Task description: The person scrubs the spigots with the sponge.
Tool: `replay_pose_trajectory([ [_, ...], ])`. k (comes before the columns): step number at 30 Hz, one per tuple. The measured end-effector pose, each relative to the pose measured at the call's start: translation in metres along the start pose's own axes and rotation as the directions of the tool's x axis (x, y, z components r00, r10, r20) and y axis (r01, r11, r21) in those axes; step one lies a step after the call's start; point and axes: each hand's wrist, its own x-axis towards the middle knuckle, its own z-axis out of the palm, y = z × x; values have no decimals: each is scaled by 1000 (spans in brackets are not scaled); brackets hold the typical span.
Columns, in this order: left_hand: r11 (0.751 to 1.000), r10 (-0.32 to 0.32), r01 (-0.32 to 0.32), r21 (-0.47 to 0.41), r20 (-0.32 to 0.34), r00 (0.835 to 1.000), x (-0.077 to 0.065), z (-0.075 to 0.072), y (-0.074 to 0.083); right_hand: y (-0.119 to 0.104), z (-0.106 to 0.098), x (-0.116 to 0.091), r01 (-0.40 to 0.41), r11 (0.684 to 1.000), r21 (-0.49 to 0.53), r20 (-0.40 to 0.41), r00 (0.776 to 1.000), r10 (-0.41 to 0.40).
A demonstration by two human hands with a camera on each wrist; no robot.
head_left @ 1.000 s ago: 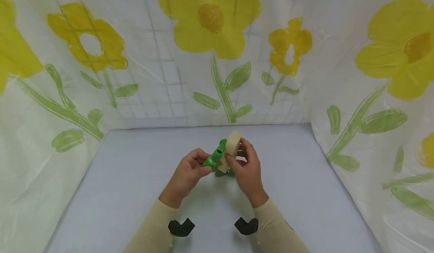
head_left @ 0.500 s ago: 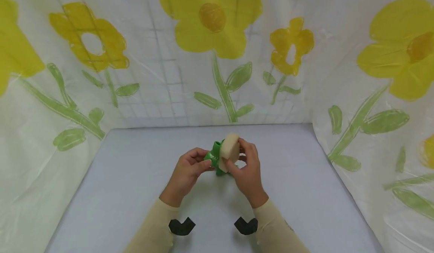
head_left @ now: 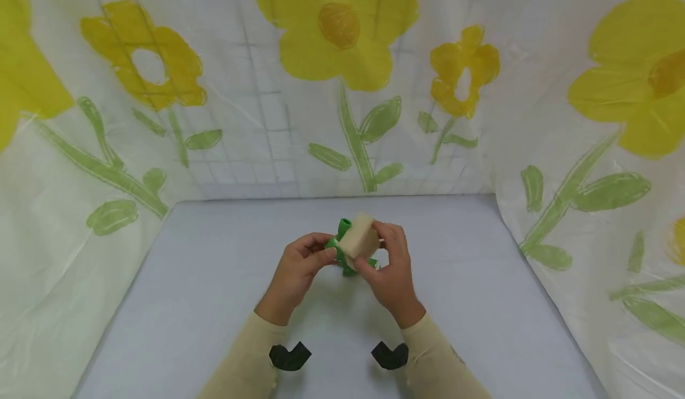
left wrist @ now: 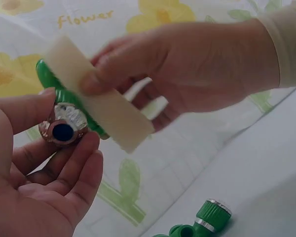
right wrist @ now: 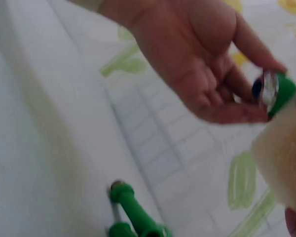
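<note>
My left hand (head_left: 296, 273) pinches a green pipe-like fitting (head_left: 344, 227) between thumb and fingers. One end of it, seen in the left wrist view, has a silvery band (left wrist: 71, 114) and a copper-coloured ring round a dark opening. A cream sponge block (head_left: 360, 236) is gripped by my right hand (head_left: 393, 275), thumb on the near side. The sponge lies against the green fitting, covering part of it; motion blurs it in the left wrist view. Beneath both hands, a second green fitting (left wrist: 213, 217) with silvery bands rests on the table, mostly hidden in the head view.
A pale table (head_left: 225, 280) extends around the hands. White sheeting (head_left: 299, 173) printed with yellow flowers hangs behind it and along both sides. Black curved pieces (head_left: 289, 356) show at both sleeves.
The sponge has tilted over and shifted slightly down and left across the green fitting. The fitting has turned, its open end now pointing upward. Both hands have stayed nearly in place.
</note>
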Motion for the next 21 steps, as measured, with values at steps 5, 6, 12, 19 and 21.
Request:
replay_pose_trajectory([
  [5, 1000, -28, 28, 13, -13, 1000, 0, 4, 3, 8, -3, 0, -131, 991, 26, -12, 991, 132],
  [6, 999, -31, 31, 11, -28, 999, 0, 4, 3, 8, -2, -1, -122, 992, 31, 16, 992, 122],
  [12, 996, -48, 57, 69, -120, 992, 1, 5, 2, -6, 4, -1, 63, 998, 14, 109, 992, -64],
  [19, 990, -71, 81, 118, -85, 994, 2, 7, 5, 15, -5, 1, -118, 990, -79, -82, 990, 111],
  [21, 992, -81, 88, 86, -79, 994, 1, 7, 5, 16, -5, 1, -141, 988, -69, -86, 987, 134],
])
